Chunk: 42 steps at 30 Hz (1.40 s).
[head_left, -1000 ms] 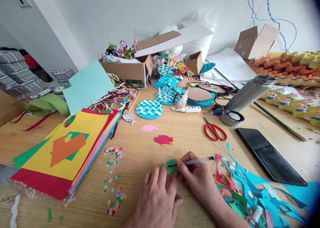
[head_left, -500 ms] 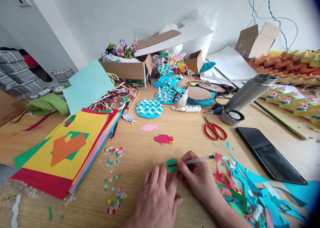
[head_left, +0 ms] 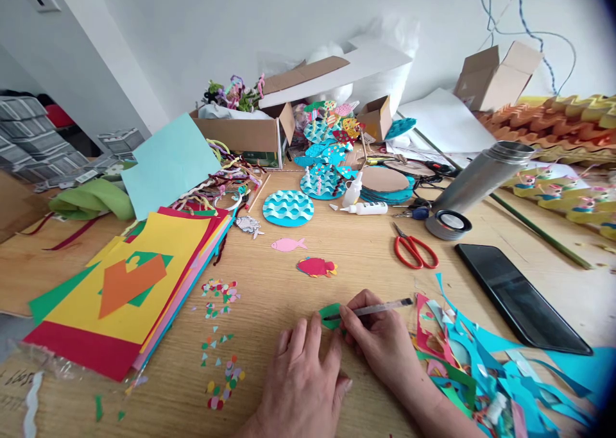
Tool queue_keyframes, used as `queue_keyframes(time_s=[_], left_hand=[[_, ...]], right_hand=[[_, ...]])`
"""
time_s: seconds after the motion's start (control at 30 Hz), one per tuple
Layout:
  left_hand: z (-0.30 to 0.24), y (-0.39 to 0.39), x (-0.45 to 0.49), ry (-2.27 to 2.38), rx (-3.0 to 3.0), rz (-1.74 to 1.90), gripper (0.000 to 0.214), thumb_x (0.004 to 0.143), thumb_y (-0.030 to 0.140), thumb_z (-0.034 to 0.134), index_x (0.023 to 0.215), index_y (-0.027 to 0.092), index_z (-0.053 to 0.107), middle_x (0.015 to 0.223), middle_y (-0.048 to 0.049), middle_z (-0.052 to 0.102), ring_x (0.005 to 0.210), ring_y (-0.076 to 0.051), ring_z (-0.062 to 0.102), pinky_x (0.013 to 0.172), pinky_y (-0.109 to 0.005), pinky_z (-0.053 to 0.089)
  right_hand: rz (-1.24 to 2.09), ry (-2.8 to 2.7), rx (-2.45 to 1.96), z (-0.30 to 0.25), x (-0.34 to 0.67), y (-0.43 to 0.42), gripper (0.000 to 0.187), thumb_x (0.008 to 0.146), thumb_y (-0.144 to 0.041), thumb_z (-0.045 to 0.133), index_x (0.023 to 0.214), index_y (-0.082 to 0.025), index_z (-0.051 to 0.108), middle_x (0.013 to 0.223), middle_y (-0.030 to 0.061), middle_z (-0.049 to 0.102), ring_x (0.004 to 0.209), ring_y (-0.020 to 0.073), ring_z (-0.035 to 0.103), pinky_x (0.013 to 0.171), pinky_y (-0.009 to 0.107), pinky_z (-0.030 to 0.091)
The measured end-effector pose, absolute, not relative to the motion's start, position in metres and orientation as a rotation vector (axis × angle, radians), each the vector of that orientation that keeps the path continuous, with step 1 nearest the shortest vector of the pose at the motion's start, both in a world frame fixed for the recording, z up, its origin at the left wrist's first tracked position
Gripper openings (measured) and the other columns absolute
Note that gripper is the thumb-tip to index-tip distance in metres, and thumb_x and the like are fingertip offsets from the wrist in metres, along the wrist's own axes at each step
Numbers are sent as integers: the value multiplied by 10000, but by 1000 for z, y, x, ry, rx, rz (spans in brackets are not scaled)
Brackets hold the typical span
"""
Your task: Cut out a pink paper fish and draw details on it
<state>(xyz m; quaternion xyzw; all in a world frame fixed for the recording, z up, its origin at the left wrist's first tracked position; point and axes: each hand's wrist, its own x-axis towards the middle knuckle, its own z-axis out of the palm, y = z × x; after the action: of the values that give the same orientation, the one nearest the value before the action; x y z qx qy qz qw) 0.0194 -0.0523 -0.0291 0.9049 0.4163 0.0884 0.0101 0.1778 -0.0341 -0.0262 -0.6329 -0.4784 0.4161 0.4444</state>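
A small green paper piece (head_left: 330, 310) lies on the table, partly covered by my fingers. My left hand (head_left: 303, 374) rests flat beside it, fingers stretched out, the fingertips against its lower edge. Pinched in my right hand (head_left: 378, 332) is a slim pen (head_left: 385, 307), its dark tip touching the green paper. Just beyond are a red paper fish (head_left: 316, 267) with yellow and blue edges and a pink paper fish (head_left: 287, 245). A patterned grey-white fish (head_left: 249, 226) lies farther left, near a round blue piece with wavy strips (head_left: 287, 208).
Red-handled scissors (head_left: 414, 252), a black phone (head_left: 522, 297) and a steel flask (head_left: 481, 176) lie to the right, above colored paper scraps (head_left: 500, 367). Stacked colored paper (head_left: 178, 245) and confetti (head_left: 219, 348) lie left. Two glue bottles (head_left: 368, 208) stand or lie farther back.
Almost nothing differs. Both hands, the pen and the green paper keep their places; the view has shifted only very slightly.
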Motion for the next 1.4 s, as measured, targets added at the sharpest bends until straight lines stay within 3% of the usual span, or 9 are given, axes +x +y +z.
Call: queue_keyframes(time_s=[0.73, 0.93, 1.23, 1.4], left_hand=[[-23, -51, 19, 1293, 2824, 273, 463, 908, 490, 441, 1295, 249, 517, 1300, -132, 513, 1102, -294, 475, 850, -450, 456], [-23, -52, 18, 1291, 2808, 282, 447, 911, 479, 437, 1292, 260, 515, 1291, -125, 510, 1096, -292, 471, 847, -458, 463], [-19, -49, 18, 1319, 2668, 268, 388, 917, 447, 446, 1277, 319, 514, 1256, -109, 480, 1115, -284, 447, 886, -488, 452], [-18, -49, 18, 1319, 2643, 285, 383, 908, 426, 474, 1271, 313, 524, 1251, -108, 474, 1119, -287, 443, 897, -500, 444]], right_hand=[[1020, -1173, -1558, -22, 176, -34, 275, 802, -409, 593, 652, -210, 479, 497, -22, 543, 409, 96, 444, 388, 204, 332], [1076, -933, -1445, -17, 177, -39, 296, 800, -427, 640, 675, -202, 494, 448, -46, 526, 354, 77, 411, 360, 181, 296], [811, -889, -1399, -20, 185, -40, 299, 791, -419, 670, 664, -194, 519, 479, -33, 550, 367, 93, 458, 349, 189, 353], [886, -928, -1413, -21, 184, -38, 316, 791, -457, 665, 692, -196, 517, 515, -24, 547, 408, 105, 472, 378, 206, 381]])
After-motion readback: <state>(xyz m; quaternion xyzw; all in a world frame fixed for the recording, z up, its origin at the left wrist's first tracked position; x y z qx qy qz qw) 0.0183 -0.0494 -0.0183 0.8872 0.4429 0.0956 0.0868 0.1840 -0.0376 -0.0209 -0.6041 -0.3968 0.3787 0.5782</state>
